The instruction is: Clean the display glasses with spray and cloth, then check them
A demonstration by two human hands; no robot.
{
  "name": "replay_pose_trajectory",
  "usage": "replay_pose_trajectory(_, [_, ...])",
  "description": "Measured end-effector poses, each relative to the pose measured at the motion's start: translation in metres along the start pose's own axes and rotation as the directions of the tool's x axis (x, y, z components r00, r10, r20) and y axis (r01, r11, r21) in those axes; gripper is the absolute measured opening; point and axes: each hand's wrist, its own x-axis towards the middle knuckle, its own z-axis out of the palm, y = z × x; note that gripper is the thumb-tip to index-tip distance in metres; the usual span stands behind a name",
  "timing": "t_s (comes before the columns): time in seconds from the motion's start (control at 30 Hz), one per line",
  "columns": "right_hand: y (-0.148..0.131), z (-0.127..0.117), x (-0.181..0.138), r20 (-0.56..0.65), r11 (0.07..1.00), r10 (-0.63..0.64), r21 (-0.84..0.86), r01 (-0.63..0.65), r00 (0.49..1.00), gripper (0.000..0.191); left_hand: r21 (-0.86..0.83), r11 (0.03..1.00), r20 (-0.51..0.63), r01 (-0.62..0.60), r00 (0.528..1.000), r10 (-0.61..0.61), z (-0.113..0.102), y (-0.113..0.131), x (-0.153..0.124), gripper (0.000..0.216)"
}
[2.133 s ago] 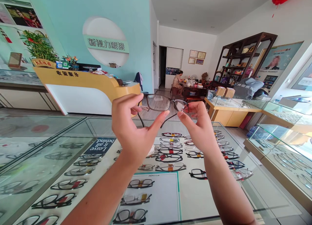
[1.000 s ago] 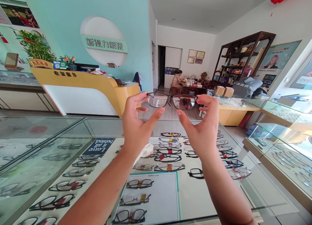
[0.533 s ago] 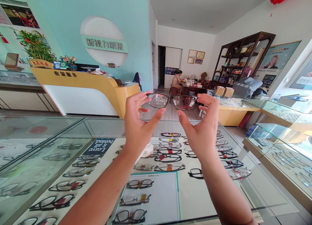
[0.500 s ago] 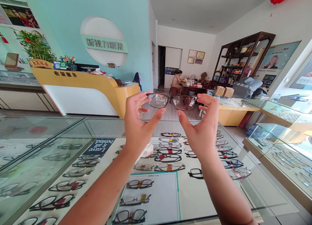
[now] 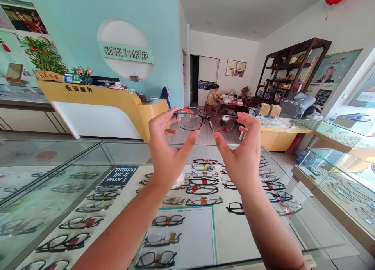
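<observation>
A pair of dark-framed eyeglasses (image 5: 206,118) is held up at about eye level above the glass display case (image 5: 240,238). My left hand (image 5: 168,145) grips its left end with the fingers, the thumb lying below the lens. At the opposite end, my right hand (image 5: 241,145) holds the other corner in the same manner. The temples show behind the lenses, and a red tag shows on the left one. Below my hands, several rows of spectacle frames (image 5: 203,189) lie in the case. A crumpled white cloth or tissue (image 5: 179,180) is partly hidden behind my left forearm.
A blue sign card (image 5: 118,176) stands among the frames at left. Beyond the case is a yellow and white counter (image 5: 102,114). More glass cases (image 5: 345,176) stand at right. At the back, a person (image 5: 213,98) sits at a cluttered table.
The eyeglasses have tilted, so the temples and the red tag now show above the lenses. Both hands have shifted very slightly to the left.
</observation>
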Motion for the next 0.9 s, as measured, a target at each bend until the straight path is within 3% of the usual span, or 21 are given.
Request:
replay_pose_trajectory(0.5, [-0.0035,-0.0029,0.0008,0.0,1.0,-0.002,-0.018,0.002,1.0,0.052,-0.02,0.997,0.038,0.081,0.996,-0.08,0.0009,-0.0033,-0.0006,0.063])
replay_pose_trajectory(0.9, [-0.0033,-0.0025,0.001,-0.008,1.0,0.004,-0.012,-0.004,1.0,0.051,0.014,0.999,0.037,0.05,0.998,-0.051,0.0021,-0.0056,-0.0021,0.063])
